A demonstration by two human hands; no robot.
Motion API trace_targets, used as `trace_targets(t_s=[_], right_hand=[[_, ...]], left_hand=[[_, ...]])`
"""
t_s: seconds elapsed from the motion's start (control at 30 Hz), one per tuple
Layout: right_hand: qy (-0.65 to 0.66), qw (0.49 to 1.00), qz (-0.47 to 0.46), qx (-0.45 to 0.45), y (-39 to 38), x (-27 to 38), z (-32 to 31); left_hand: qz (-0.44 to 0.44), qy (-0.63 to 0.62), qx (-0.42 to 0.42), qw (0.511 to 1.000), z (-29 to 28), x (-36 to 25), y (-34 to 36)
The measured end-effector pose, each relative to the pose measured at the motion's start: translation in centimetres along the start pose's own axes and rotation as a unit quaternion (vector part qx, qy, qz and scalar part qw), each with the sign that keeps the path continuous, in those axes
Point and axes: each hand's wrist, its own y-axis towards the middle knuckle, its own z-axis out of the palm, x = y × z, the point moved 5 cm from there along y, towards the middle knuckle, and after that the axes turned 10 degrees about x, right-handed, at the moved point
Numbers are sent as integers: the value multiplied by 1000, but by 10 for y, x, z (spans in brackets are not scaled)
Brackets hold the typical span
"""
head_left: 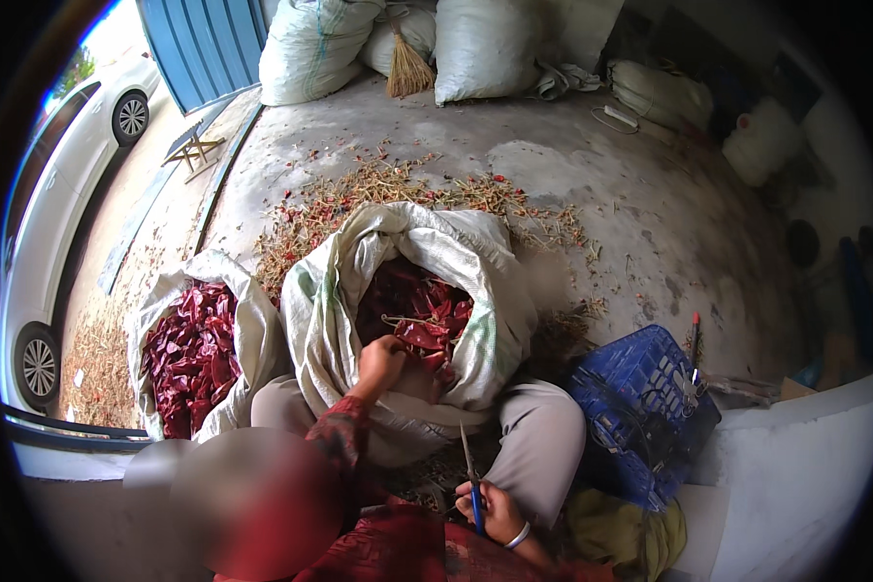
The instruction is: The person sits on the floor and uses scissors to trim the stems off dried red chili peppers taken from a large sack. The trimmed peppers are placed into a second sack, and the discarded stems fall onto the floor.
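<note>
Between my knees stands a large white woven sack (500,291), its rim rolled down around dried red chili peppers (425,333). My left hand (382,364) reaches over the near rim, fingers curled in against the chilies; what is between the fingertips is hidden. Lower right, beside my thigh, my right hand (495,511) is closed around blue-handled scissors (469,464), their narrow blades pointing upward and close together. A white bracelet circles that wrist. To the left is a smaller white sack (259,330), filled with dark red chili peppers (192,359).
Cut stems and chili scraps (359,189) litter the concrete floor beyond the sacks. A blue plastic crate (640,388) sits at my right, near a yellowish cloth (616,529). Stuffed white sacks (485,48) and a straw broom (407,68) line the back. Outside at left stands a white car (68,184).
</note>
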Motion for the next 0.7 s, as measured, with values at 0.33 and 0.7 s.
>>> trace_targets(t_s=[0.33,0.7], right_hand=[[-124,984,-119,-53,31,29,7],[-332,929,-142,-77,15,80,25]], left_hand=[[19,-649,77,756,-74,-19,-93],[-13,-668,229,707,-25,-55,-212]])
